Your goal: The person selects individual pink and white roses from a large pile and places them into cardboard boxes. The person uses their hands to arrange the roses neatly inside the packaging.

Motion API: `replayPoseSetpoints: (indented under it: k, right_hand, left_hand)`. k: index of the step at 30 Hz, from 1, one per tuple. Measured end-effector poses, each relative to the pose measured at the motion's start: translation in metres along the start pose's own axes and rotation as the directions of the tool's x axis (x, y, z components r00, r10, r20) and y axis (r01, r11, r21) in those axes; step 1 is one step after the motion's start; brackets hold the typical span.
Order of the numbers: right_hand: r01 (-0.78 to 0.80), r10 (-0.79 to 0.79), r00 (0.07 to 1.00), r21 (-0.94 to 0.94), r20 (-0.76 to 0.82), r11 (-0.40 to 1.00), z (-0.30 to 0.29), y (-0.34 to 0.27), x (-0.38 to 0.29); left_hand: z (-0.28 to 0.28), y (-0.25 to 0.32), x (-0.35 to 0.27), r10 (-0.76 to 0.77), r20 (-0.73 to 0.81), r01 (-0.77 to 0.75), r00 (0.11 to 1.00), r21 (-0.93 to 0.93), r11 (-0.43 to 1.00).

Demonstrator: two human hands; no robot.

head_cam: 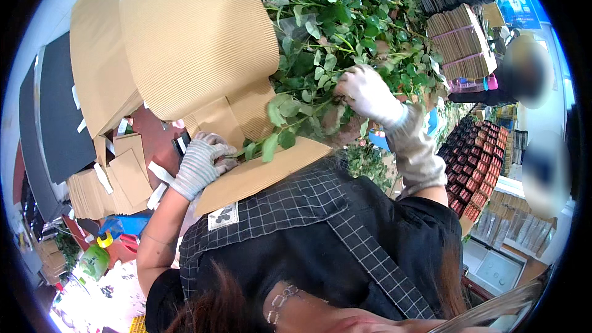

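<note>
On a sheet of corrugated cardboard in front of my body, my left hand, in a striped knit glove, closes its fingers at the end of a leafy stem. Whether it grips the stem or the sheet too is partly hidden by the fingers. My right hand, in a white glove, is at the near edge of a large heap of leafy green stems, its fingers curled at the stems' bases and leaves; what is between them cannot be made out. A large curved corrugated sheet rises beyond my left hand.
Stacked brown cardboard pieces and black sheets lie at the left. Tied cardboard bundles stand at the upper right. Further right are rows of packed pink items and people, blurred. A yellow-capped container is at the lower left.
</note>
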State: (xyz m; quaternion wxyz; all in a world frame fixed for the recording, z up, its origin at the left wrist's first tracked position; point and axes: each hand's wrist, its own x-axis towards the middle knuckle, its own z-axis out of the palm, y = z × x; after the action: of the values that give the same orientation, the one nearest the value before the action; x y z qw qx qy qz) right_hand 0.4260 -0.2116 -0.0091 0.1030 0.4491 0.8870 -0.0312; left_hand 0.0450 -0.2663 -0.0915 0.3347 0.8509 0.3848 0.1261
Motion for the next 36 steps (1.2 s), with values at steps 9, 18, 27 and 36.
replayPoseSetpoints:
  k: [9,18,27,36]
  right_hand:
    - [-0.22,0.161,0.958,0.248,0.235,0.943,0.085,-0.003,-0.038]
    - [-0.199,0.377,0.836,0.419,-0.4,0.886,-0.025,0.043,0.095]
    - [-0.24,0.27,0.959,0.273,-0.08,0.932,-0.007,0.086,0.169]
    - [-0.034,0.161,0.236,0.157,-0.958,0.987,-0.17,0.109,0.104]
  left_hand:
    - [-0.001,0.005,0.003,0.003,-0.006,-0.003,1.0,-0.04,0.999]
    - [-0.004,0.012,-0.007,-0.059,-0.006,0.058,0.998,-0.074,0.996]
    - [-0.002,0.006,-0.004,-0.045,-0.036,0.041,0.998,-0.112,0.993]
    - [0.004,-0.001,0.0,-0.025,0.012,0.026,1.0,-0.115,0.993]
